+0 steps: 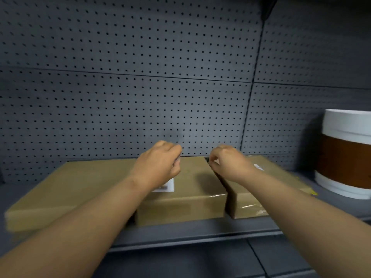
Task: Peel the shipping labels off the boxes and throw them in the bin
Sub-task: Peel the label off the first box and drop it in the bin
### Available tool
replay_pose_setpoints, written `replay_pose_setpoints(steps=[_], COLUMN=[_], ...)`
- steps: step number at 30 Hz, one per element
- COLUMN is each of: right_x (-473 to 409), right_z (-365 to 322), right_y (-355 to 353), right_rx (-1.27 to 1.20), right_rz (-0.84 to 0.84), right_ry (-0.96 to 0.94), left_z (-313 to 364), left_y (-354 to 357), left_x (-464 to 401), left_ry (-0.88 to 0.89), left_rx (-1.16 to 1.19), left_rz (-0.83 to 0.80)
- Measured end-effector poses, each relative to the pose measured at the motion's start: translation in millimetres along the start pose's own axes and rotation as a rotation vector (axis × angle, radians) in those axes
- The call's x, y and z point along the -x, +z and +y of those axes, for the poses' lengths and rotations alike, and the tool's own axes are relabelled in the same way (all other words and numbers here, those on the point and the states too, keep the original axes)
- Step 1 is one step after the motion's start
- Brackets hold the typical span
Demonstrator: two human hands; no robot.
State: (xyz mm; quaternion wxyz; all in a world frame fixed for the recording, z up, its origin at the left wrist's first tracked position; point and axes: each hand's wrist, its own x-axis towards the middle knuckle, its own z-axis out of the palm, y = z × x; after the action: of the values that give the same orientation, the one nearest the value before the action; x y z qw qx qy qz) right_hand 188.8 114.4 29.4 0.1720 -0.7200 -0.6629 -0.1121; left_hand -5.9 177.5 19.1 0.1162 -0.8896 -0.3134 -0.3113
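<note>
Boxes of brown cardboard lie side by side on a dark grey shelf (pixel 196 235), three of them, against a grey pegboard wall (pixel 124 81). Farthest left is the left box (pixel 66 189), broad and flat, its top plain where it shows; the person's left forearm crosses above its near right corner. Just beside it lies the middle box (pixel 192 189), with clear tape glinting along its near top edge. A white shipping label (pixel 167 185) is stuck on the top of this box towards its left side, and the left wrist hides part of it; the print on it is too blurred to read.

The left hand (pixel 160 163) hangs above the far part of the middle box, fingers curled in towards the palm. A thin pale sliver shows at its fingertips, but blur keeps me from telling whether it holds anything. The right hand (pixel 226 161) hangs above the dark gap between the middle box and the right box (pixel 249 205), its thumb and forefinger brought close as in a pinch; whether anything lies between them cannot be told.

The right box lies at a slant, taped along its near face, and the right forearm covers much of its top. A second white label (pixel 258 167) peeps out on its top beyond the right wrist. At the far right a white round container with a brown band (pixel 345 157) stands on the shelf, apart from the boxes.
</note>
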Motion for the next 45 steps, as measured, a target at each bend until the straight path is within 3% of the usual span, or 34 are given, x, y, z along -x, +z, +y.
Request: replay_pose_setpoints(steps=[10,23,35,45], right_x=[41,46,47,37], right_z=[95,133,205,338], right_y=[-24,-33,-64,-135], right_rx=[-0.053,-0.075,-0.039,0.006], right_rz=[-0.025,-0.005,0.153,0.323], right_ry=[0.012,0.095,0.178,0.174], left_z=[107,130,169,278], left_y=[30,47,71,95], left_x=[-24,-62,-119,-236], left_ry=[-0.027,0.046,0.160,0.239], left_rx=[0.028,-0.017,0.033,0.100], left_rz=[-0.050,-0.095,-0.039,0.111])
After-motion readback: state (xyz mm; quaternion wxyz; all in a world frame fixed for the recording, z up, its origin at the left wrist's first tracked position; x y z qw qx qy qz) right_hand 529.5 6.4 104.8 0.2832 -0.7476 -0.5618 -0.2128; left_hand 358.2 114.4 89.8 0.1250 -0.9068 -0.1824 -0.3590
